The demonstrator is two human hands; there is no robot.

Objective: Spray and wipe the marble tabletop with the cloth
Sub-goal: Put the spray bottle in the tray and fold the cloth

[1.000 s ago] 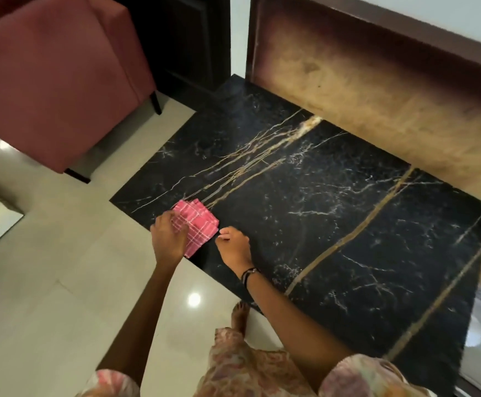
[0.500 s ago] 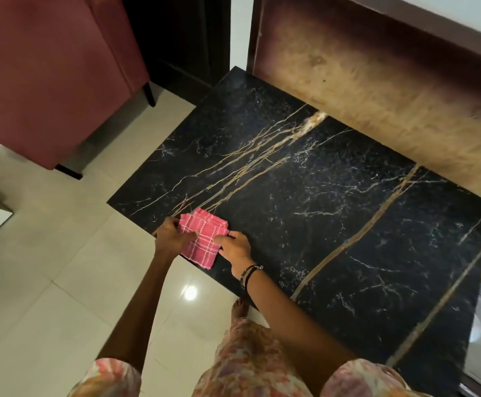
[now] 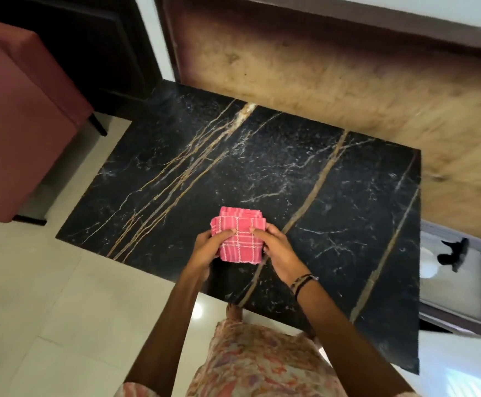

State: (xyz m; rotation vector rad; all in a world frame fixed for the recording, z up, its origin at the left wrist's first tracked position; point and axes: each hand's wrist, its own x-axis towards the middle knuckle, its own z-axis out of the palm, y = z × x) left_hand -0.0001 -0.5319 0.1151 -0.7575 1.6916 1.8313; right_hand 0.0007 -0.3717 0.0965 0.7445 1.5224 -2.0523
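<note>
A folded pink checked cloth (image 3: 240,239) is held between both hands over the near middle of the black marble tabletop (image 3: 262,173), which has gold and white veins. My left hand (image 3: 207,249) grips the cloth's left side with the thumb on top. My right hand (image 3: 279,253) grips its right side, a dark band on the wrist. Whether the cloth touches the marble I cannot tell. No spray bottle is in view.
A red upholstered chair (image 3: 13,118) stands to the left on the pale tiled floor (image 3: 47,310). A tan fluffy surface (image 3: 348,90) borders the table's far side. A low glossy unit (image 3: 462,282) sits at the right edge. My foot shows below the table's near edge.
The cloth has moved from the table's near left corner toward the near middle. My right hand, earlier beside it, now grips it together with the left. The view has shifted right.
</note>
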